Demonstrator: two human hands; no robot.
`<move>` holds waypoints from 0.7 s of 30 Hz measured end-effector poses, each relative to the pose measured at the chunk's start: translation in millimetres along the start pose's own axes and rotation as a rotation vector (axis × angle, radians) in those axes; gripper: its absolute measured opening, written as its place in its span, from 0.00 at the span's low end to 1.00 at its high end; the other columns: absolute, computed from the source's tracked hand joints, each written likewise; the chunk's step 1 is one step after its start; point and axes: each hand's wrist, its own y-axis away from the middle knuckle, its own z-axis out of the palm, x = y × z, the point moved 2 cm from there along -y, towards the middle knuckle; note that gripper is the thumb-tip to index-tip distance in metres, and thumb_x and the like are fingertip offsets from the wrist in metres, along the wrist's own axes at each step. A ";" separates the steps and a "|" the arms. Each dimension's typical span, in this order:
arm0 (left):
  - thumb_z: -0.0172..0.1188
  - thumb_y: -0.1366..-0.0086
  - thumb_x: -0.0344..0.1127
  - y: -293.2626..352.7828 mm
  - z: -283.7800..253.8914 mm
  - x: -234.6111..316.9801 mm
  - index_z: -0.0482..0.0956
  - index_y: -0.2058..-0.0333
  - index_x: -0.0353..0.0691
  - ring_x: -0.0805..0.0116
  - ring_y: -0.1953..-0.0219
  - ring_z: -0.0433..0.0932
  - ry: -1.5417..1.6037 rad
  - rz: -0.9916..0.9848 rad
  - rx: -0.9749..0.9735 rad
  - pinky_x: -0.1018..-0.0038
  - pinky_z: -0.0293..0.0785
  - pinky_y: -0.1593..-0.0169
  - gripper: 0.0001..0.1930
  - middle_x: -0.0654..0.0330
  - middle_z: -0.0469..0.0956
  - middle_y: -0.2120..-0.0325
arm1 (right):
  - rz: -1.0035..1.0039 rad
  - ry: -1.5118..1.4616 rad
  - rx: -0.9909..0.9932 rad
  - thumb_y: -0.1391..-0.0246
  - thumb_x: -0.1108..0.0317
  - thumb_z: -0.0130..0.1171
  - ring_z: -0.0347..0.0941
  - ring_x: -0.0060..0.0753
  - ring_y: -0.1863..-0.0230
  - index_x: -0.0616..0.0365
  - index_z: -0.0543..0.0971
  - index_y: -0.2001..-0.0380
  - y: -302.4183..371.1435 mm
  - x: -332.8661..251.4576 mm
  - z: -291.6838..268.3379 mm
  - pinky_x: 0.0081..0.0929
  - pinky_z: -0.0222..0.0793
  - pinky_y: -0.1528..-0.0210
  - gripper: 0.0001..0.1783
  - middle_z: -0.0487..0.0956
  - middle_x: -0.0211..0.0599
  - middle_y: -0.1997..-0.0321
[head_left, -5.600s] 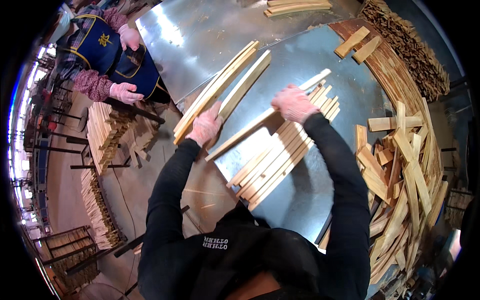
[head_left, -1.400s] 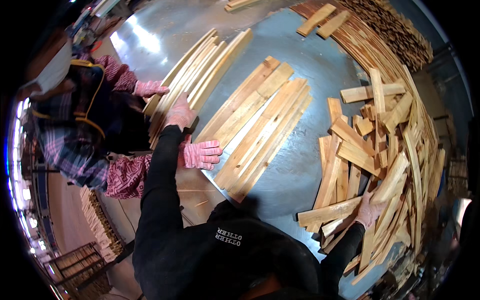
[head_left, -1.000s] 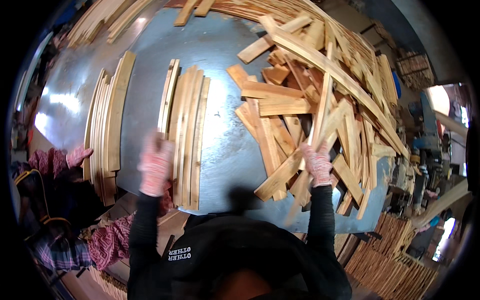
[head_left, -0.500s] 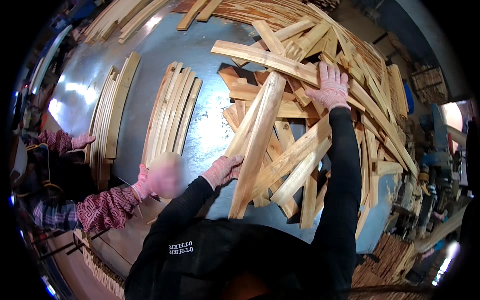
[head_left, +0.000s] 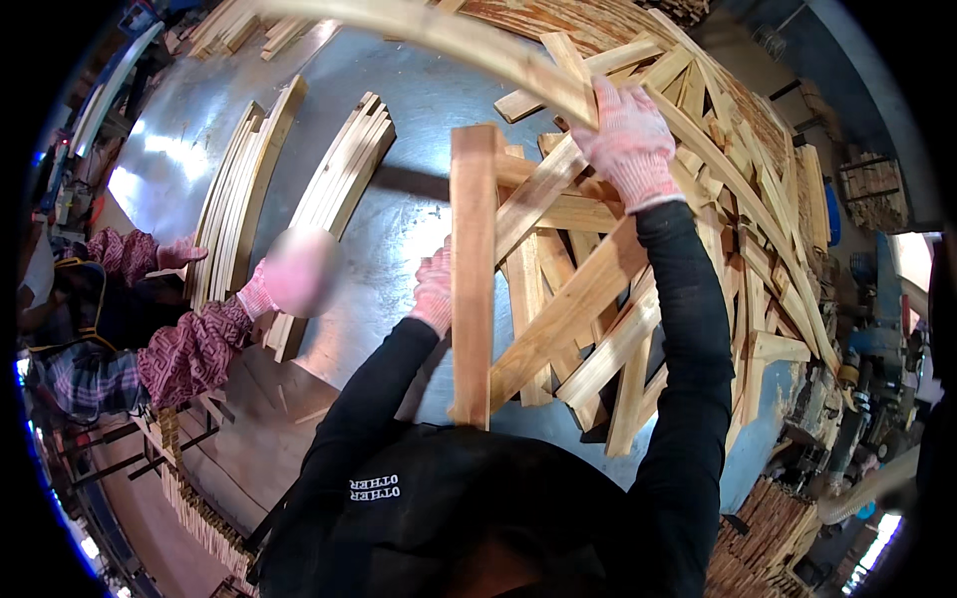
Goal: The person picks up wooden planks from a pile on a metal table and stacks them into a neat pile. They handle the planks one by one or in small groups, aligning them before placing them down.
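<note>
My left hand [head_left: 434, 289], in a pink knit glove, grips a reddish-brown wooden board [head_left: 473, 269] from its left side; the board hides some of the fingers. That board runs nearly straight toward my body. My right hand [head_left: 630, 145], in a matching glove, is closed on the end of a long pale wooden board [head_left: 498, 52]. This board is raised and reaches to the upper left, blurred at its far end. Beneath and beside both hands lies a loose, criss-crossed pile of wooden boards [head_left: 573, 329].
A metal-topped table [head_left: 414, 164] carries everything. At left, a co-worker's gloved hands [head_left: 182, 253] are by a row of aligned strips [head_left: 239, 189] and a second bundle [head_left: 349, 169]. More strips [head_left: 224, 30] lie at the far left; stacked wood [head_left: 763, 538] stands at lower right.
My right hand has lifted the long board off the pile, swinging it up and left. The board at my left hand has turned straighter and shifted left. The co-worker's near hand has moved slightly left.
</note>
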 end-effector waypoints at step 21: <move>0.62 0.35 0.40 -1.4 -15.3 -36.1 0.76 0.57 0.26 0.61 0.73 0.81 1.921 -0.177 -0.668 0.67 0.81 0.69 0.19 0.51 0.80 0.71 | 0.456 -0.249 -0.070 0.44 0.34 0.57 0.51 0.62 0.26 0.70 0.59 0.33 157.6 -30.8 48.6 0.47 0.53 0.29 0.52 0.58 0.67 0.29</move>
